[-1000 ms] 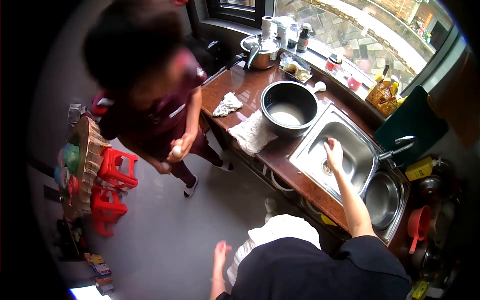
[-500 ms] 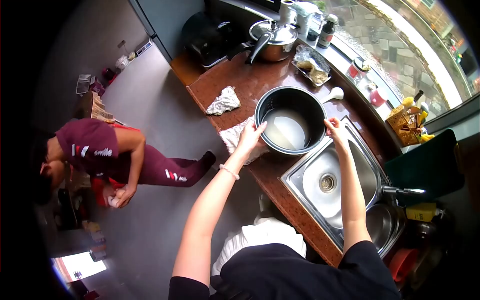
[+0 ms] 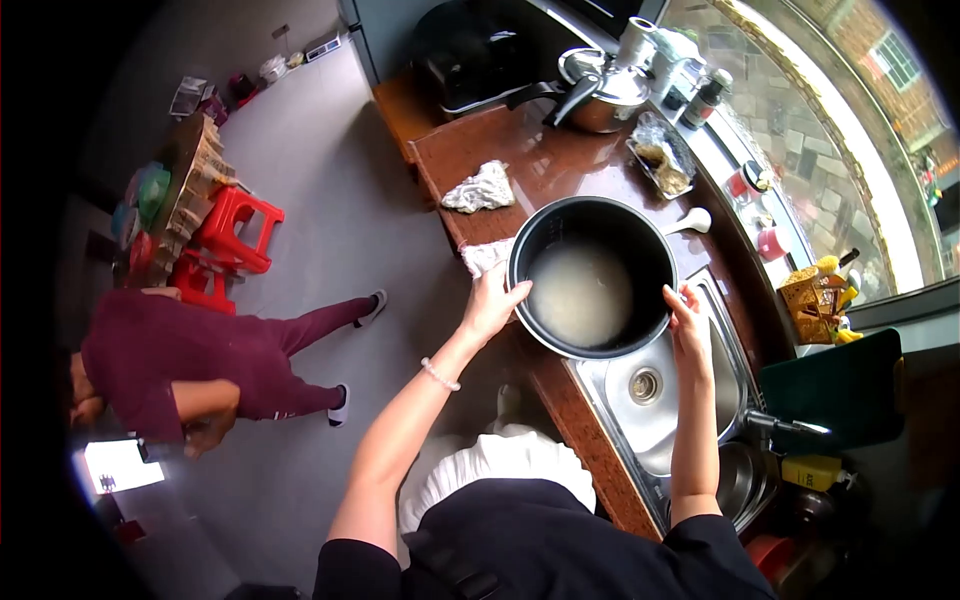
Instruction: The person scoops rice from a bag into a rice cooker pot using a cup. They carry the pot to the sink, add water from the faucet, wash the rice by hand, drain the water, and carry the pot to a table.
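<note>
Between my two hands is a black rice cooker inner pot [image 3: 655, 245], with whitish, cloudy water and what looks like rice [image 3: 575, 295] in its bottom. My left hand [image 3: 490, 303] grips the left rim, thumb on the edge. On the opposite side my right hand [image 3: 688, 312] pinches the rim with its fingers. The pot is over the counter edge and the near corner of the steel sink [image 3: 645, 385]. A pale cloth [image 3: 487, 257] lies partly hidden behind the pot and my left hand. Just beyond the rim, a white spoon [image 3: 692, 221] rests on the counter.
A crumpled cloth [image 3: 480, 188], a pressure cooker [image 3: 600, 92] and a food tray [image 3: 664, 160] sit on the brown counter [image 3: 570, 160]. Right of the sink are a faucet [image 3: 785, 424] and a green board [image 3: 835, 390]. Another person [image 3: 200, 350] stands at left near red stools [image 3: 240, 228].
The pot has come closer to me, and its contents show more fully. My view has shifted. The other person has turned and moved, so the red stools now show.
</note>
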Demonstrator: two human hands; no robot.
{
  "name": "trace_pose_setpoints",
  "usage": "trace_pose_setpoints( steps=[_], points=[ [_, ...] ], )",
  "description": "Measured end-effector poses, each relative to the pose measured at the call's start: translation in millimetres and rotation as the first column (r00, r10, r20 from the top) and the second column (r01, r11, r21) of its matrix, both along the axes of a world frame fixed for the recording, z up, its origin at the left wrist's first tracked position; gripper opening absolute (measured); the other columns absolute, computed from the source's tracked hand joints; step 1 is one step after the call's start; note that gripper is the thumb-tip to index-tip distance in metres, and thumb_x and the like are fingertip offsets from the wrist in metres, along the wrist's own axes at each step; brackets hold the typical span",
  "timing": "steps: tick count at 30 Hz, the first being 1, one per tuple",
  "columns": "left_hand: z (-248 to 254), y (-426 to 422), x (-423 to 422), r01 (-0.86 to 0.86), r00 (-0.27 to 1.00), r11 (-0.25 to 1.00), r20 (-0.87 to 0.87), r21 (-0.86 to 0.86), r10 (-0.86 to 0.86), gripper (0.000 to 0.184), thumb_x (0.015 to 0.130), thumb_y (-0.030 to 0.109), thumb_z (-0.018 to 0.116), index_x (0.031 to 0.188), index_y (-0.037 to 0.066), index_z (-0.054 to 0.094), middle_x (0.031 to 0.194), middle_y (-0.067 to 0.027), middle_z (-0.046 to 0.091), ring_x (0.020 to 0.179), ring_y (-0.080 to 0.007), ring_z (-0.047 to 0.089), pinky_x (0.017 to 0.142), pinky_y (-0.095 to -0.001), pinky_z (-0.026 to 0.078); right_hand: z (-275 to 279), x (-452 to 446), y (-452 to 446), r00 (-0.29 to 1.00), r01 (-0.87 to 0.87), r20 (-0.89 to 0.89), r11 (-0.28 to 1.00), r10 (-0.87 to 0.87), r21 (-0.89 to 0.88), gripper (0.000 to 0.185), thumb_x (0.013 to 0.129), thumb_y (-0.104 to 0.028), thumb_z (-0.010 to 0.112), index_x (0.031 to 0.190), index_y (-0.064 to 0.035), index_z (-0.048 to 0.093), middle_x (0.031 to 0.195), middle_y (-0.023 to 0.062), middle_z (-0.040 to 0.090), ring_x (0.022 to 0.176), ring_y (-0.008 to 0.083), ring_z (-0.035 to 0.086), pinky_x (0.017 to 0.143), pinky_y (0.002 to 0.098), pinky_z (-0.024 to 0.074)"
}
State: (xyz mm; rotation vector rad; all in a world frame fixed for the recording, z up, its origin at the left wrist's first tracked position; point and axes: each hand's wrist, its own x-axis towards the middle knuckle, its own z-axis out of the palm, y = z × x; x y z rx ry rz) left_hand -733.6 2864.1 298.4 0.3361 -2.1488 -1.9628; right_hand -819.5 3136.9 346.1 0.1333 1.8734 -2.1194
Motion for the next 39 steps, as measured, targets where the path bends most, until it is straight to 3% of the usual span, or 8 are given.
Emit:
trace_pose_setpoints(
  steps=[6, 9, 14, 16, 18, 24, 30, 39],
  points=[
    [27.3, -70.3, 98.0, -0.121, 0.993, 0.991, -0.001, -0.052, 0.121, 0.018, 0.075, 0.011, 0.061, 0.088, -0.002, 0.057, 0.072, -0.0109, 0.063, 0.065, -0.0147, 0.060, 0.061, -0.0289, 0.047, 38.3, 77.3, -68.9, 0.976, -0.211, 0.041, 0.977, 0.212, -0.040, 0.011, 0.082, -0.013, 0.061, 0.083, -0.0107, 0.050, 0.060, -0.0091, 0.049, 0.045, -0.0037, 0.036, 0.041, 0.0118, 0.0249],
    [35.0, -113.2, 160.7, -0.208, 0.978, 0.978, -0.005, 0.033, 0.208, 0.014, 0.076, 0.007, 0.058, 0.086, -0.004, 0.055, 0.072, -0.0074, 0.061, 0.066, -0.0102, 0.055, 0.062, -0.0275, 0.045, 40.1, 120.0, -119.5, 0.935, -0.341, 0.076, 0.938, 0.346, -0.069, 0.011, 0.082, -0.012, 0.061, 0.083, -0.0091, 0.050, 0.063, -0.0065, 0.053, 0.047, -0.0029, 0.037, 0.044, 0.0117, 0.0248],
    [19.6, -197.5, 286.9, -0.398, 0.917, 0.916, 0.058, 0.046, 0.396, 0.013, 0.075, 0.007, 0.056, 0.083, -0.004, 0.054, 0.069, -0.0080, 0.060, 0.064, -0.0112, 0.055, 0.060, -0.0281, 0.044, 33.1, 197.2, -236.8, 0.849, -0.504, 0.155, 0.862, 0.505, -0.050, 0.012, 0.082, -0.010, 0.060, 0.077, -0.0098, 0.049, 0.054, -0.0080, 0.044, 0.041, -0.0007, 0.032, 0.040, 0.0155, 0.0220],
    [-9.8, -238.5, 339.9, -0.504, 0.861, 0.862, 0.050, -0.058, 0.507, 0.016, 0.073, 0.009, 0.057, 0.082, -0.003, 0.054, 0.068, -0.0123, 0.060, 0.061, -0.0176, 0.058, 0.058, -0.0321, 0.043, 30.8, 231.9, -290.3, 0.786, -0.601, 0.135, 0.797, 0.604, -0.062, 0.014, 0.082, -0.010, 0.060, 0.076, -0.0103, 0.048, 0.053, -0.0086, 0.042, 0.041, -0.0005, 0.031, 0.040, 0.0160, 0.0215],
    [-14.6, -271.3, 391.6, -0.599, 0.799, 0.800, 0.030, -0.034, 0.600, 0.015, 0.072, 0.008, 0.056, 0.081, -0.004, 0.054, 0.067, -0.0119, 0.060, 0.060, -0.0179, 0.058, 0.057, -0.0324, 0.044, 27.2, 267.5, -342.6, 0.718, -0.677, 0.156, 0.733, 0.678, -0.067, 0.014, 0.084, -0.012, 0.058, 0.074, -0.0119, 0.047, 0.057, -0.0087, 0.044, 0.042, -0.0012, 0.032, 0.040, 0.0139, 0.0225],
    [14.5, -354.9, 533.8, -0.775, 0.599, 0.616, 0.145, -0.143, 0.787, 0.014, 0.072, 0.006, 0.054, 0.083, -0.003, 0.055, 0.067, -0.0105, 0.059, 0.060, -0.0156, 0.056, 0.057, -0.0308, 0.044, 22.6, 367.3, -487.4, 0.543, -0.815, 0.182, 0.567, 0.820, -0.122, 0.015, 0.084, -0.009, 0.058, 0.074, -0.0100, 0.047, 0.056, -0.0075, 0.043, 0.044, 0.0006, 0.030, 0.042, 0.0179, 0.0216],
    [29.8, -427.4, 637.8, -0.914, 0.390, 0.402, 0.159, -0.057, 0.907, 0.016, 0.073, 0.000, 0.052, 0.088, -0.004, 0.056, 0.074, -0.0053, 0.061, 0.067, -0.0096, 0.054, 0.065, -0.0256, 0.044, 17.0, 440.5, -629.2, 0.273, -0.940, 0.213, 0.308, 0.938, -0.149, 0.013, 0.084, -0.012, 0.059, 0.075, -0.0092, 0.050, 0.059, -0.0056, 0.048, 0.049, 0.0013, 0.034, 0.045, 0.0174, 0.0248],
    [18.5, -568.1, 747.3, -0.971, 0.078, 0.114, 0.171, -0.209, 0.982, 0.022, 0.075, 0.003, 0.051, 0.096, -0.002, 0.055, 0.079, -0.0103, 0.062, 0.070, -0.0146, 0.056, 0.068, -0.0275, 0.044, -6.4, 535.7, -876.1, -0.071, -0.993, 0.277, -0.041, 0.958, -0.113, 0.015, 0.081, -0.013, 0.063, 0.073, -0.0099, 0.051, 0.058, -0.0044, 0.050, 0.050, 0.0018, 0.039, 0.045, 0.0178, 0.0285]
  ],
)
